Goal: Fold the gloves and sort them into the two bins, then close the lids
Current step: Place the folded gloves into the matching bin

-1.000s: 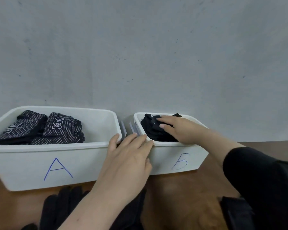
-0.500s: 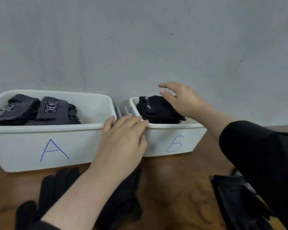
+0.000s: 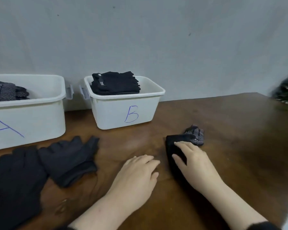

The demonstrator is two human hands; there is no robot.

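Grey wall (image 3: 156, 39) backed the brown wooden table (image 3: 231, 146); right hand (image 3: 194, 160) rested flat-fingered on a black glove (image 3: 175, 146), left hand (image 3: 136, 173) lay relaxed, holding nothing, at nine o'clock.

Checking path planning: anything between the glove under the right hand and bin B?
Nothing visible. The right hand rests on a black glove on the table; bare wood lies between it and bin B, which has no lid on. The stack of folded black gloves already tops its rim.
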